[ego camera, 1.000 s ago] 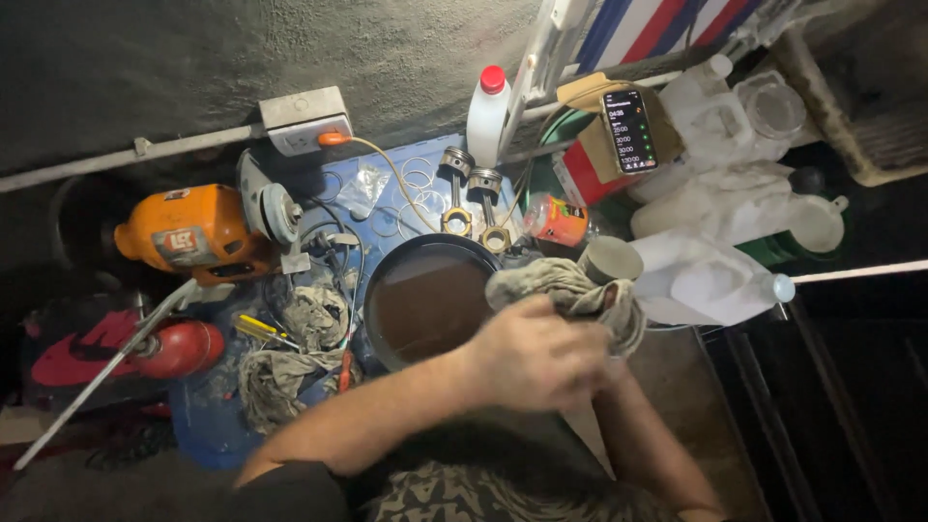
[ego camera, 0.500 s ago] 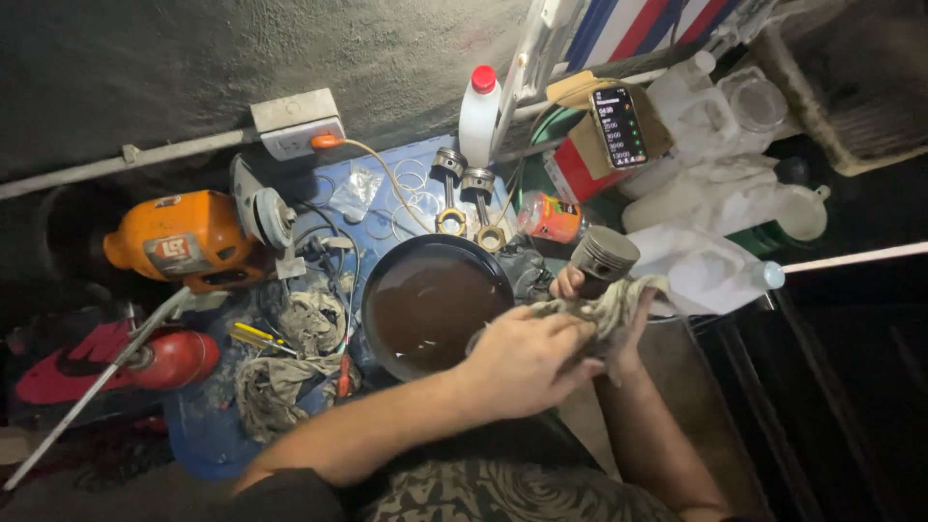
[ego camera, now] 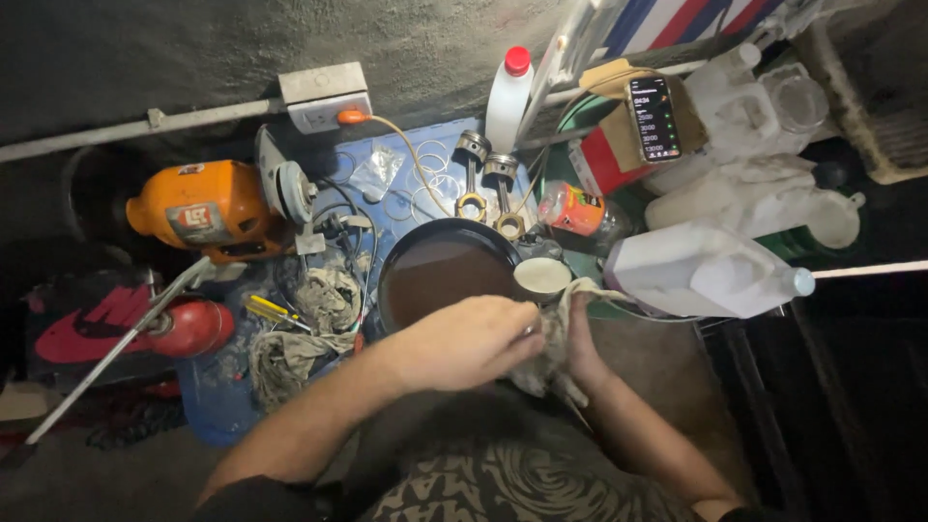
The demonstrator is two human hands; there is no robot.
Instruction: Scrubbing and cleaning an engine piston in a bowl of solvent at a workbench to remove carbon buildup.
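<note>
Piston point(ego camera: 541, 278) upright, pale crown facing cam, at pan's point(ego camera: 440, 275) 3 o'clock. Left hand point(ego camera: 471, 340), right hand point(ego camera: 580, 338) gripping rag point(ego camera: 556, 353) round it.

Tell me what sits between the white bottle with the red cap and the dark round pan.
In the head view, two connecting rods stand side by side on the blue surface between the white bottle and the pan.

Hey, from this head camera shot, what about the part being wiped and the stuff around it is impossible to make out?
- Piston: only its top shows; the rag wraps the body.
- Right hand: fingers hidden under the rag.
- Left hand: its grip is covered by its own back.
- Pan: murky liquid hides the bottom.
</note>
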